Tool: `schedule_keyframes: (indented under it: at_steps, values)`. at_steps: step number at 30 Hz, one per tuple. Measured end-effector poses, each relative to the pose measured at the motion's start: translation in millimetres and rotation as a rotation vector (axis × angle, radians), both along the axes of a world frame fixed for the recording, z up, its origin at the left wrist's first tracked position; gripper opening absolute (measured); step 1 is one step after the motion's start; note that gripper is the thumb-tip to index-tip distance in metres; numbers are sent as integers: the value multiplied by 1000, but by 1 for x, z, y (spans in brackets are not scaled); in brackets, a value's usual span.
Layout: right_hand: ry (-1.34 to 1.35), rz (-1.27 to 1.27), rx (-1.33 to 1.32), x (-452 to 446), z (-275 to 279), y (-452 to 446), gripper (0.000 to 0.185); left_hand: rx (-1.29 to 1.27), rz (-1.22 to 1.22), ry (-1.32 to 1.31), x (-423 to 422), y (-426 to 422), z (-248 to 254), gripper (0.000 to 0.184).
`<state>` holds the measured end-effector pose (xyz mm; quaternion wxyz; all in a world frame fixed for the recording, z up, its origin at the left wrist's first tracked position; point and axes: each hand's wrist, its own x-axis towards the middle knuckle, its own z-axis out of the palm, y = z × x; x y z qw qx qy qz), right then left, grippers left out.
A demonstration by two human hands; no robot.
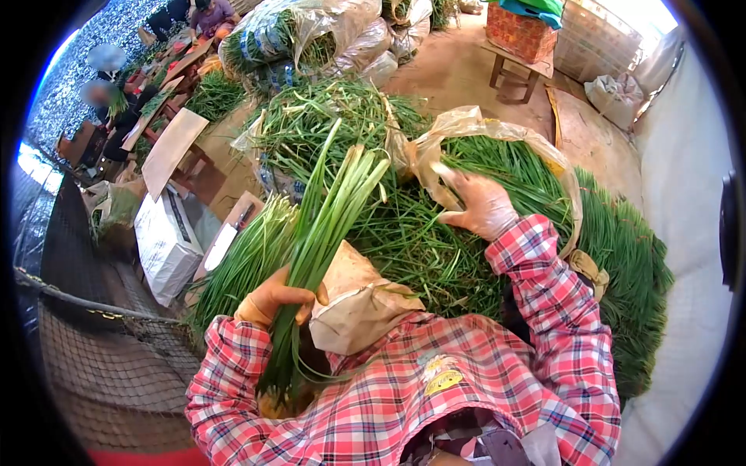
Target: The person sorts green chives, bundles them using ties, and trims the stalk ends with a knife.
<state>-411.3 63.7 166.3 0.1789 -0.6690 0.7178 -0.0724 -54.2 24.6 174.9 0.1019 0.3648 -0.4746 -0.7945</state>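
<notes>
My left hand, gloved, is closed around a bunch of garlic chives. The bunch stands tilted, pale stem ends up and green leaves hanging down over my lap. My right hand, in a thin glove, is raised over the heap, thumb and fingers apart; its fingertips are slightly blurred. It is close to the rim of a clear plastic bag with more long chives inside. Loose tangled leaves spread below both hands. Another pile of chives lies beside my left hand.
Neatly laid chives line my right side. Full plastic bags stand ahead. A white box and a tilted board are on the left, near netting. Other people sit at the far left. A red basket rests on a bench.
</notes>
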Motion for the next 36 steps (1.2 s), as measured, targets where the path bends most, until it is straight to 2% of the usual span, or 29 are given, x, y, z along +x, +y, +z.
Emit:
schedule_keyframes:
  at_steps: [2,6,7,8,10,11,12,14,15,16,18,19,20,22,23,24,25,26,28,29,30,31,32,33,34,35,36]
  values:
    - [217,329,-587,35,29,0,104,85,7,34,3,6,-15,35]
    - [426,680,-411,82,41,-23,116,89,-187,-36,-11,11,-20,44]
    - [484,727,-283,91,39,-29,116,87,-184,-60,-13,14,-20,44]
    - [497,796,-305,93,25,-36,109,83,-179,-83,-14,14,-20,45]
    - [391,739,50,96,11,-50,91,75,-186,-73,-17,9,-16,44]
    - [253,670,81,94,14,-45,70,42,-196,-69,-16,7,-14,47]
    - [239,661,-21,89,0,-44,52,7,-207,-62,-16,3,-14,51]
    - [284,551,96,76,19,-40,42,-337,-357,-31,-8,-17,-33,64]
    - [278,436,20,55,27,-40,37,-471,-425,-278,-3,-25,-14,73]
    - [277,321,-59,28,32,-42,33,-635,-331,-385,8,-30,-11,72]
    - [211,31,256,-33,23,-41,31,-1095,-116,-489,34,-43,-17,68]
    - [459,42,437,-45,16,-36,31,-1135,19,-474,55,-58,-36,67]
    - [699,45,615,-50,14,-30,31,-989,181,-527,58,-55,-26,65]
    - [544,-146,494,-67,42,-27,31,-1071,277,-437,68,-58,-28,63]
    - [348,-229,320,-88,44,-23,38,-1054,288,-430,68,-55,-34,63]
    - [203,-289,261,-102,52,-20,36,-963,398,-343,68,-54,-38,60]
    - [235,-385,286,-99,68,-20,36,-876,509,-265,74,-54,-41,58]
    - [205,-189,79,-152,52,-20,36,-906,573,-87,83,-58,-61,52]
    - [75,-407,48,-89,110,-19,33,-822,752,-75,97,-50,-60,43]
    - [24,-295,-55,-81,121,-23,34,-870,877,-81,108,-47,-55,40]
    - [48,-345,-60,-62,135,-34,33,-918,997,-86,116,-41,-45,37]
    - [-145,-174,-196,-90,124,-52,41,-948,1176,-141,112,-27,-17,32]
    - [-70,-60,-361,-34,141,-59,40,-952,1194,-159,115,-14,4,32]
    - [-2,203,-528,-15,143,-80,38,-1069,1301,-199,118,-1,22,32]
    - [69,287,-578,14,147,-101,38,-1187,1404,-243,119,11,36,33]
    - [139,370,-628,53,152,-116,38,-1192,1417,-263,116,21,47,33]
    - [183,352,-528,97,150,-133,38,-1391,1474,-229,111,30,56,32]
